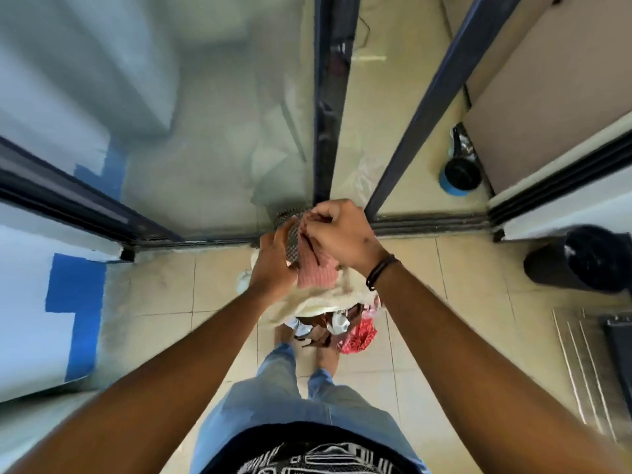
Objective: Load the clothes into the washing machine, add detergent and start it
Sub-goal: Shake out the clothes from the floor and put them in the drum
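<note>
Head view, looking straight down. Right hand point(337, 234): fingers curled, pinching the top of a pink cloth point(314, 268); black cord bracelet point(379, 271) on that wrist. Left hand point(273, 265): fingers curled against the left side of the bundle of clothes point(325, 295), gripping it next to a dark dotted fabric point(290, 234) that sits between the two hands. Both hands meet over the bundle, touching the cloth.

Bundle makeup: pink cloth on top, cream fleecy piece point(328, 299) beneath it, then a red patterned piece point(357, 336) and white scraps hanging lowest. The bundle is held in the air above the tiled floor point(444, 278), just in front of the person's feet and just short of the door track point(427, 224).

Person wears blue jeans point(273, 388) and a black-and-white patterned shirt point(321, 456).

Surroundings: dark-framed sliding glass door point(328, 114) directly ahead of the hands, glass pane to its left. Blue-rimmed black bucket point(460, 176) beyond the track on the right. Black bin point(581, 258) at the right edge of the floor. White wall with blue patches point(75, 302) on the left. Frame blurred; washing machine not identified.
</note>
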Demonstrator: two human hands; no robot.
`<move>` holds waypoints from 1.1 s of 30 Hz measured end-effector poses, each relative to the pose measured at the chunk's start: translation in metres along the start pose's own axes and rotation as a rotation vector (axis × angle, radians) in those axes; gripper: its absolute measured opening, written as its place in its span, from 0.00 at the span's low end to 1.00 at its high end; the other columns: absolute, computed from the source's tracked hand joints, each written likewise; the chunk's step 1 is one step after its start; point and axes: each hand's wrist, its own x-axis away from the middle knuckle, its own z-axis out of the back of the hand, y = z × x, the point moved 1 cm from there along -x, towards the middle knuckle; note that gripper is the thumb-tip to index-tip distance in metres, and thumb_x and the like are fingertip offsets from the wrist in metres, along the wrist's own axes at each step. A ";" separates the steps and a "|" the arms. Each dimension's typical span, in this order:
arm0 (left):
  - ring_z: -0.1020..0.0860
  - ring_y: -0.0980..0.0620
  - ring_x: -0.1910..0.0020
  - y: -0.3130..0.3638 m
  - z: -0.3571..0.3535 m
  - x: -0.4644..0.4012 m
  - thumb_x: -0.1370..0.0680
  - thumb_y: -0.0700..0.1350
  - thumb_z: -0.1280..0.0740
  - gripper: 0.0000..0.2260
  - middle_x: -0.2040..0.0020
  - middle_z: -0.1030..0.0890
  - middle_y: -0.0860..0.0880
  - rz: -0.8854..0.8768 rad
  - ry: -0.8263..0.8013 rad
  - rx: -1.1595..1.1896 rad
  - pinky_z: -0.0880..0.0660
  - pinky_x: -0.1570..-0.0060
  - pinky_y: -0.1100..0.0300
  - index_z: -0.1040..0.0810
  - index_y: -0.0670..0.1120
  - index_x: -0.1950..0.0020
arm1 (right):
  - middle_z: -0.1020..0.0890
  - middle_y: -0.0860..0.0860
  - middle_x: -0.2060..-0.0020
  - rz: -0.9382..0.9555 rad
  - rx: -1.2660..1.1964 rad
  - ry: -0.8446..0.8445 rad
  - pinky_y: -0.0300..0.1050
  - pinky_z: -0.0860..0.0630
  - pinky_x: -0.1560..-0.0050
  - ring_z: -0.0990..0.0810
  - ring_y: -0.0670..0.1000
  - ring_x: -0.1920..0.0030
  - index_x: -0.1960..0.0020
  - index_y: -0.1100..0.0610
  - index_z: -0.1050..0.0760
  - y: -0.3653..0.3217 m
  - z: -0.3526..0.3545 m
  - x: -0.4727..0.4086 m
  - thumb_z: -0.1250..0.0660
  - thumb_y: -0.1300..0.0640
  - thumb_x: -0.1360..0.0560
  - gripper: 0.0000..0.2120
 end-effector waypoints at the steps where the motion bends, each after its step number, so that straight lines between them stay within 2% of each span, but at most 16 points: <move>1: 0.29 0.45 0.35 0.003 0.008 0.007 0.33 0.44 0.31 0.37 0.35 0.26 0.44 -0.007 0.007 0.063 0.26 0.37 0.51 0.36 0.49 0.24 | 0.27 0.49 0.74 0.039 -0.007 -0.028 0.42 0.33 0.66 0.31 0.44 0.70 0.70 0.59 0.26 -0.015 0.003 0.005 0.32 0.63 0.29 0.11; 3: 0.27 0.42 0.35 0.004 0.023 0.023 0.34 0.41 0.30 0.35 0.36 0.25 0.43 -0.009 0.017 0.166 0.25 0.38 0.43 0.33 0.47 0.27 | 0.25 0.54 0.73 0.125 -0.011 -0.089 0.43 0.32 0.65 0.29 0.45 0.68 0.69 0.61 0.25 -0.046 0.003 0.017 0.33 0.63 0.30 0.09; 5: 0.25 0.40 0.39 0.005 0.040 0.039 0.32 0.38 0.27 0.25 0.40 0.23 0.42 -0.008 0.029 0.214 0.24 0.42 0.39 0.27 0.47 0.36 | 0.22 0.60 0.69 0.203 -0.050 -0.169 0.45 0.29 0.63 0.27 0.46 0.66 0.66 0.62 0.23 -0.078 -0.001 0.027 0.33 0.62 0.31 0.06; 7: 0.22 0.44 0.46 -0.001 0.058 0.056 0.30 0.34 0.26 0.18 0.48 0.20 0.44 0.027 0.097 0.234 0.22 0.48 0.43 0.25 0.52 0.48 | 0.20 0.61 0.67 0.257 -0.115 -0.260 0.47 0.26 0.62 0.24 0.47 0.64 0.64 0.62 0.21 -0.109 -0.009 0.034 0.35 0.61 0.34 0.06; 9: 0.22 0.57 0.58 -0.012 0.083 0.077 0.29 0.33 0.27 0.18 0.57 0.19 0.53 0.095 0.223 0.251 0.25 0.56 0.54 0.24 0.57 0.57 | 0.19 0.62 0.65 0.327 -0.152 -0.328 0.48 0.26 0.61 0.24 0.48 0.63 0.62 0.64 0.20 -0.138 -0.023 0.037 0.35 0.63 0.34 0.07; 10: 0.22 0.59 0.62 -0.019 0.096 0.086 0.27 0.32 0.29 0.17 0.60 0.19 0.54 0.149 0.264 0.269 0.27 0.58 0.57 0.23 0.56 0.59 | 0.19 0.64 0.65 0.363 -0.163 -0.350 0.48 0.26 0.61 0.24 0.49 0.63 0.61 0.65 0.20 -0.151 -0.029 0.038 0.35 0.63 0.34 0.07; 12: 0.19 0.51 0.66 -0.035 0.127 0.112 0.25 0.30 0.33 0.12 0.64 0.16 0.47 0.221 0.341 0.385 0.23 0.62 0.54 0.19 0.47 0.59 | 0.19 0.63 0.65 0.434 -0.162 -0.400 0.50 0.26 0.60 0.24 0.50 0.63 0.61 0.65 0.21 -0.180 -0.051 0.038 0.35 0.64 0.34 0.06; 14: 0.16 0.44 0.64 -0.055 0.161 0.140 0.24 0.30 0.34 0.11 0.63 0.15 0.42 0.222 0.441 0.475 0.18 0.62 0.50 0.18 0.45 0.55 | 0.21 0.54 0.68 0.471 -0.148 -0.448 0.47 0.28 0.60 0.24 0.48 0.63 0.63 0.61 0.20 -0.207 -0.078 0.038 0.34 0.62 0.35 0.05; 15: 0.15 0.44 0.62 -0.064 0.175 0.153 0.22 0.32 0.34 0.11 0.61 0.15 0.43 0.233 0.493 0.501 0.17 0.61 0.51 0.17 0.46 0.54 | 0.21 0.50 0.68 0.481 -0.139 -0.468 0.46 0.28 0.61 0.24 0.47 0.64 0.63 0.58 0.21 -0.217 -0.090 0.038 0.34 0.62 0.35 0.04; 17: 0.15 0.48 0.59 -0.096 0.205 0.193 0.21 0.33 0.35 0.10 0.59 0.14 0.46 0.300 0.658 0.612 0.16 0.60 0.53 0.18 0.47 0.54 | 0.21 0.50 0.68 0.513 -0.116 -0.546 0.47 0.26 0.60 0.23 0.48 0.64 0.61 0.58 0.20 -0.242 -0.131 0.044 0.34 0.62 0.34 0.04; 20: 0.14 0.53 0.62 -0.123 0.234 0.233 0.20 0.34 0.34 0.12 0.63 0.14 0.51 0.344 0.817 0.762 0.18 0.66 0.60 0.17 0.50 0.57 | 0.19 0.48 0.66 0.560 -0.104 -0.563 0.52 0.22 0.53 0.21 0.48 0.61 0.61 0.54 0.20 -0.265 -0.169 0.047 0.33 0.65 0.31 0.07; 22: 0.15 0.52 0.64 -0.147 0.258 0.276 0.21 0.35 0.34 0.15 0.65 0.15 0.50 0.375 0.944 0.850 0.19 0.66 0.59 0.16 0.51 0.61 | 0.18 0.48 0.65 0.579 -0.089 -0.597 0.57 0.20 0.49 0.20 0.48 0.60 0.60 0.53 0.20 -0.285 -0.215 0.057 0.34 0.70 0.29 0.13; 24: 0.15 0.52 0.65 -0.169 0.281 0.319 0.21 0.35 0.34 0.15 0.66 0.16 0.49 0.402 1.070 0.921 0.19 0.66 0.59 0.16 0.51 0.62 | 0.17 0.50 0.64 0.592 -0.081 -0.627 0.58 0.19 0.49 0.19 0.49 0.60 0.59 0.54 0.19 -0.303 -0.264 0.072 0.34 0.71 0.28 0.13; 26: 0.16 0.51 0.65 -0.189 0.301 0.357 0.21 0.37 0.34 0.12 0.66 0.16 0.47 0.412 1.185 0.982 0.19 0.66 0.58 0.15 0.48 0.59 | 0.16 0.52 0.63 0.634 -0.077 -0.646 0.57 0.18 0.52 0.19 0.49 0.60 0.58 0.55 0.18 -0.318 -0.309 0.087 0.33 0.68 0.28 0.10; 28: 0.16 0.49 0.63 -0.210 0.320 0.392 0.20 0.39 0.34 0.08 0.64 0.15 0.44 0.427 1.290 1.024 0.18 0.65 0.57 0.16 0.45 0.55 | 0.15 0.57 0.60 0.637 -0.093 -0.695 0.61 0.18 0.51 0.17 0.51 0.59 0.56 0.58 0.18 -0.331 -0.356 0.102 0.32 0.65 0.28 0.06; 33: 0.21 0.49 0.68 -0.253 0.366 0.466 0.19 0.38 0.36 0.09 0.69 0.20 0.47 0.427 1.487 1.066 0.16 0.60 0.51 0.19 0.42 0.57 | 0.14 0.54 0.61 0.665 -0.126 -0.805 0.64 0.19 0.50 0.15 0.60 0.55 0.60 0.50 0.17 -0.361 -0.469 0.149 0.31 0.60 0.29 0.06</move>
